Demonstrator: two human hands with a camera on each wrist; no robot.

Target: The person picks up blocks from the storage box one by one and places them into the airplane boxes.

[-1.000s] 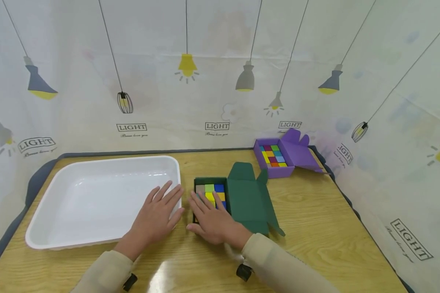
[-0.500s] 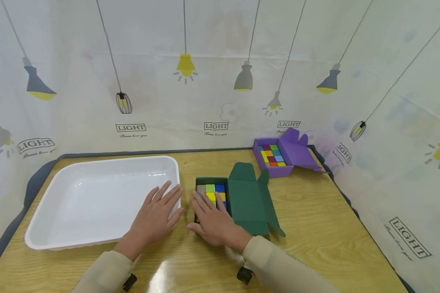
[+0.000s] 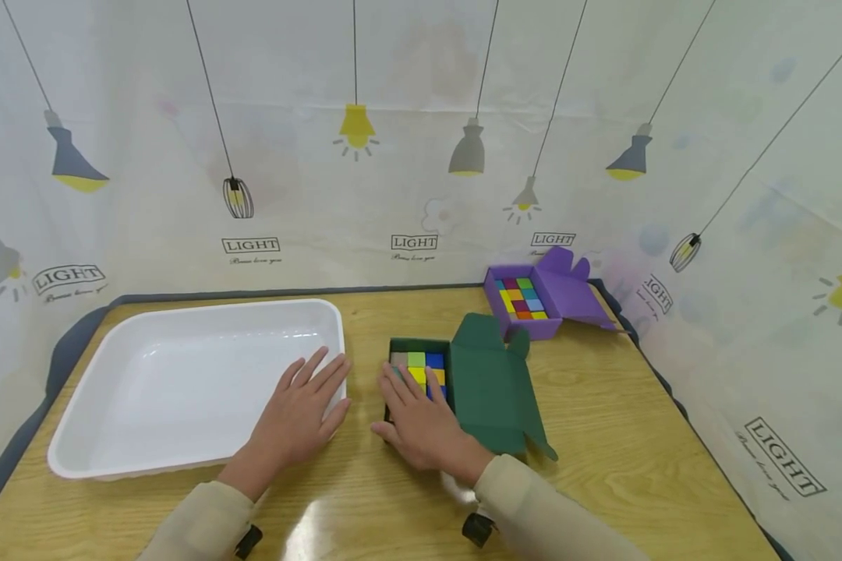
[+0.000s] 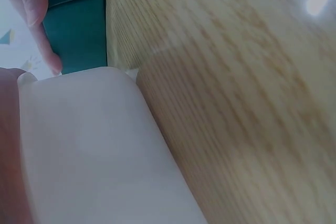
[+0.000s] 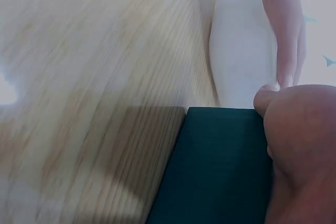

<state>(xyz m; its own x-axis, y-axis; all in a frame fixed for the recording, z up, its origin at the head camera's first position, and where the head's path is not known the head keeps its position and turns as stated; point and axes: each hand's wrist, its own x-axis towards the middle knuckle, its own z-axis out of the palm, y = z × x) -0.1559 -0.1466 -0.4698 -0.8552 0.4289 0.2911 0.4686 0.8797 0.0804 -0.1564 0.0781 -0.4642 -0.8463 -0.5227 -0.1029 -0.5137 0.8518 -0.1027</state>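
My left hand (image 3: 296,411) lies flat with straight fingers over the right rim of a large white tray (image 3: 182,460). My right hand (image 3: 421,427) rests over a small green box (image 3: 491,405), its fingers straight and slightly spread above coloured blocks (image 3: 417,377). The box's lid is folded out to the right. Part of the blocks and the box's near left corner are hidden under this hand. In the right wrist view the thumb (image 5: 266,99) sits right at the top edge of the green side wall (image 5: 220,166). The tray's wall (image 4: 94,140) fills the left wrist view's lower left.
A purple box (image 3: 537,329) with its lid folded out stands at the back right, holding several coloured blocks (image 3: 523,296). All of this is on a wooden table (image 3: 617,436), with a cloth backdrop (image 3: 421,195) printed with lamps behind it.
The green box has slid a little to the right together with my right hand, widening its gap from the tray. My left hand and the tray have stayed in place.
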